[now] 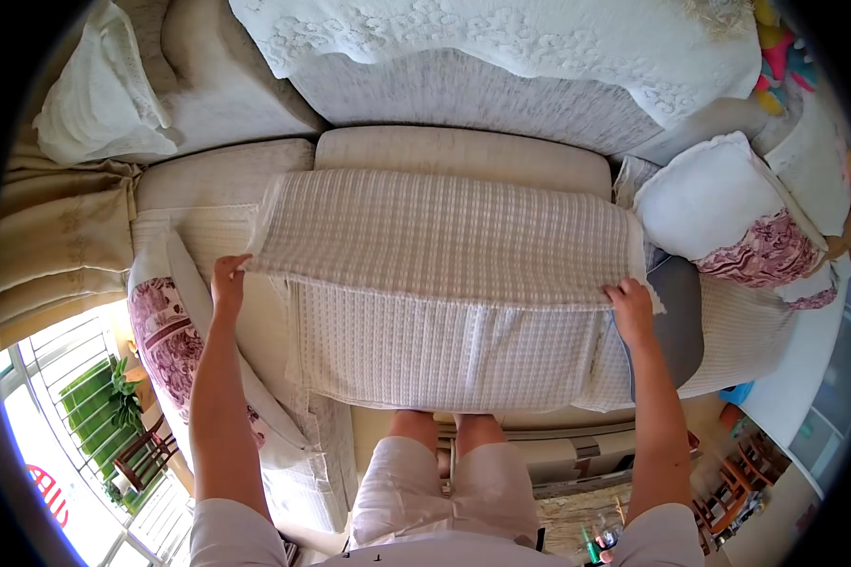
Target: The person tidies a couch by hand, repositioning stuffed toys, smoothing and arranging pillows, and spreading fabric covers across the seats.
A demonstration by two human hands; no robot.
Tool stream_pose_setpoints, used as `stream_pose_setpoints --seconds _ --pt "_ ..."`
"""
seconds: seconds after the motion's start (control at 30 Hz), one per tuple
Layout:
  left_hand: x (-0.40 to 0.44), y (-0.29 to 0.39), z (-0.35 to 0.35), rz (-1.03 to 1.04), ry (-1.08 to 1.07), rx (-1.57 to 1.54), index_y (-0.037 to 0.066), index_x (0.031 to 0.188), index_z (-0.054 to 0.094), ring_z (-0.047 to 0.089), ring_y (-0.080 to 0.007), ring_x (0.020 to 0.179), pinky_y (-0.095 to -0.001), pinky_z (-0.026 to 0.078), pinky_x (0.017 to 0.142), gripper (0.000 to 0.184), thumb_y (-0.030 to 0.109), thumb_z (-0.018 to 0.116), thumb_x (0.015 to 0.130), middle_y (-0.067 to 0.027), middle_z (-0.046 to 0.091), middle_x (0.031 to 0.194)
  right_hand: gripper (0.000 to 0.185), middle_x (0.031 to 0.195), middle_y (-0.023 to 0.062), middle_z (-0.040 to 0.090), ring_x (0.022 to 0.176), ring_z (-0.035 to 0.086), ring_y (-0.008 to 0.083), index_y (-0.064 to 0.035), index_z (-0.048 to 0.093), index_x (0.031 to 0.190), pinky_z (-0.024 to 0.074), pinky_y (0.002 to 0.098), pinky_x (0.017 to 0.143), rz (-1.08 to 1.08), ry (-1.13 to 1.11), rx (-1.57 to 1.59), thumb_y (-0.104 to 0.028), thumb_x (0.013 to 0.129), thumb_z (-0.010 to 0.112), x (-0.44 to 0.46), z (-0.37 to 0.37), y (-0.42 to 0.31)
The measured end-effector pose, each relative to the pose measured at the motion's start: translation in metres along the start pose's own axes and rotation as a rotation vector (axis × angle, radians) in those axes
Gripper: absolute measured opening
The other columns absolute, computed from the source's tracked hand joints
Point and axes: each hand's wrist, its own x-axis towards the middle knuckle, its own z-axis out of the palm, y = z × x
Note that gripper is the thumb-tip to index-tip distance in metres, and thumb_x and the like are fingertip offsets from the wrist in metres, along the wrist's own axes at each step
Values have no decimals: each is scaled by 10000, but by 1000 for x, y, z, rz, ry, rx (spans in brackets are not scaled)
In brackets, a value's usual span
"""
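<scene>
A beige textured sofa cover [444,231] is stretched between my two hands over the sofa seat. My left hand [228,280] pinches its near left corner. Close to the near right corner, my right hand [632,307] grips the same edge with the fingers closed on it. Below that held edge, more of the same ribbed fabric [425,354] hangs or lies over the front of the seat; whether it is one piece with the held part I cannot tell. Part of the seat cushion [463,151] shows bare behind the cover.
A white pillow with a red pattern [728,208] leans at the right, beside a grey cushion [676,321]. Another patterned pillow [165,321] lies at the left. White lace cloth [501,38] drapes the backrest. A curtain [61,246] hangs left; a table [577,529] stands behind me.
</scene>
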Motion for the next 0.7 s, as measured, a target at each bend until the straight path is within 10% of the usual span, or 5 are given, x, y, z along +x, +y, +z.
stream_pose_setpoints --seconds 0.7 --pt "31 -11 60 -360 134 -397 -3 1056 667 602 -151 865 -285 453 787 290 195 617 851 -80 683 947 224 1001 198 638 927 598 393 -65 588 1104 469 465 774 496 -38 170 -161 941 468 18 74 92"
